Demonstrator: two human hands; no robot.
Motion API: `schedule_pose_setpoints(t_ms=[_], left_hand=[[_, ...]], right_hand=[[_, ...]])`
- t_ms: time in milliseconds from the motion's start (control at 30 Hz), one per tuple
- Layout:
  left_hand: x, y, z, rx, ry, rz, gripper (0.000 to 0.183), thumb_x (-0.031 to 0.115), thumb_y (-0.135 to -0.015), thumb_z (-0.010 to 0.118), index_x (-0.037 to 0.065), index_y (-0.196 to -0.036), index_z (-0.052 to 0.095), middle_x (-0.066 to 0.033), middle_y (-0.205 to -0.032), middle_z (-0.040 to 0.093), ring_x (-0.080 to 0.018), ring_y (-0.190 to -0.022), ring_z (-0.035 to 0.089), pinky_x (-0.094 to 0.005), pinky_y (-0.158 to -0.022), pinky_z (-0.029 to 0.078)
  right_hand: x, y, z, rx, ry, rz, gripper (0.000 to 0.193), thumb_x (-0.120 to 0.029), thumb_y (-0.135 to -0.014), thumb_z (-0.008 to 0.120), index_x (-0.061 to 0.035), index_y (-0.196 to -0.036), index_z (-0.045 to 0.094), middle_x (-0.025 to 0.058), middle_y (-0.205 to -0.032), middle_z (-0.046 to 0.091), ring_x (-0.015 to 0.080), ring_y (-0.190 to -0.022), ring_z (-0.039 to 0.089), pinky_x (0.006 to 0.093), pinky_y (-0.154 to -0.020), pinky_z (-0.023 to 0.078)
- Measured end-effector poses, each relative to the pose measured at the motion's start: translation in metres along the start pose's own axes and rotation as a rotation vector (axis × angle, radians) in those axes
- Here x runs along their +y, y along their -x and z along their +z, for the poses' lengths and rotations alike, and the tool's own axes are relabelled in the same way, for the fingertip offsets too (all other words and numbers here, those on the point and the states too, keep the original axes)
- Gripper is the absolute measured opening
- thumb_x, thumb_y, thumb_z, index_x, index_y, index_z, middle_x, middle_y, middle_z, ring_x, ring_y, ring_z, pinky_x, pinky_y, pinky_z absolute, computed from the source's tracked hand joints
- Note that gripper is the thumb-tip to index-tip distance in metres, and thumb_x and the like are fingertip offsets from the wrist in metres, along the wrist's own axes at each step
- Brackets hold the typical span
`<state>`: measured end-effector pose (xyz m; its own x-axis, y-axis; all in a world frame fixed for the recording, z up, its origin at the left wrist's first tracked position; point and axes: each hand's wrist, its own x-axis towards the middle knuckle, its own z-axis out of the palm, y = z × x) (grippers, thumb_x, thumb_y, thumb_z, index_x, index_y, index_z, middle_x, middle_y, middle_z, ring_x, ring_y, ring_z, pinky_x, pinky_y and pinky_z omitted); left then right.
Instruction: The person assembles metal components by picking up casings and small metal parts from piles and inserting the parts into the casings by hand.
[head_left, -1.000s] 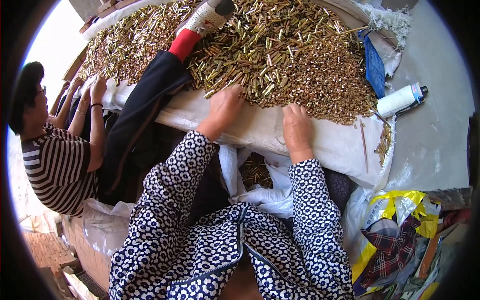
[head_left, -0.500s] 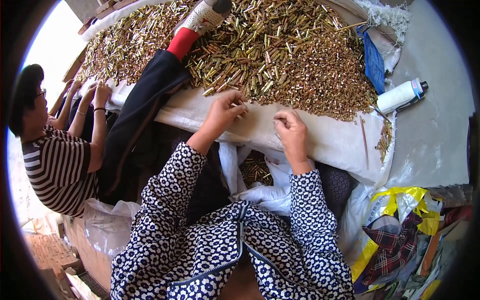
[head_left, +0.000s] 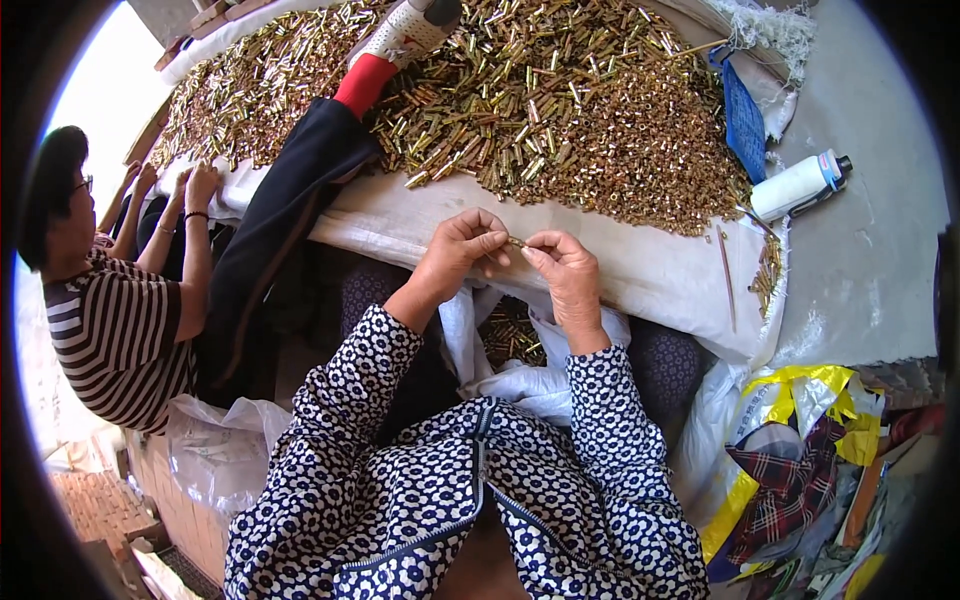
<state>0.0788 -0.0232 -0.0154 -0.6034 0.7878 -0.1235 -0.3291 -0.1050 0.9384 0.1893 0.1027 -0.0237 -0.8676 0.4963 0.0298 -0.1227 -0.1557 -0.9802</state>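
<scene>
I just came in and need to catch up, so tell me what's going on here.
The person's left hand and right hand meet over the near edge of a pale cloth, pinching a small metal piece between them. A big pile of metal pieces lies beyond. Between the person's knees, an open white sack holds more. At left sits a co-worker in a striped top.

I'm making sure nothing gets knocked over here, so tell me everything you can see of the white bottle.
The white bottle is roughly cylindrical, with a blue band near its top and a black cap on. A dark strip shows along its lower side. Its material is unclear. It appears to lie on its side, cap end pointing right, to the right of the metal piece pile. No hand touches it.
</scene>
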Motion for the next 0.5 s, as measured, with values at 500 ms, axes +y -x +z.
schedule_pose_setpoints(t_ms=[500], left_hand=[[-0.0063,-0.0038,0.0038,-0.047,-0.057,0.134,0.013,0.015,-0.086,0.055,0.003,-0.091,0.053,-0.0054,-0.072,0.059,-0.01,-0.061,0.058,-0.0213,-0.05,0.044]], right_hand=[[0.0024,-0.0003,-0.0003,0.033,0.196,-0.181,0.008,-0.003,-0.075,0.062,-0.0038,-0.083,0.06,0.0013,-0.076,0.059,0.0107,-0.068,0.055,0.0228,-0.065,0.045]])
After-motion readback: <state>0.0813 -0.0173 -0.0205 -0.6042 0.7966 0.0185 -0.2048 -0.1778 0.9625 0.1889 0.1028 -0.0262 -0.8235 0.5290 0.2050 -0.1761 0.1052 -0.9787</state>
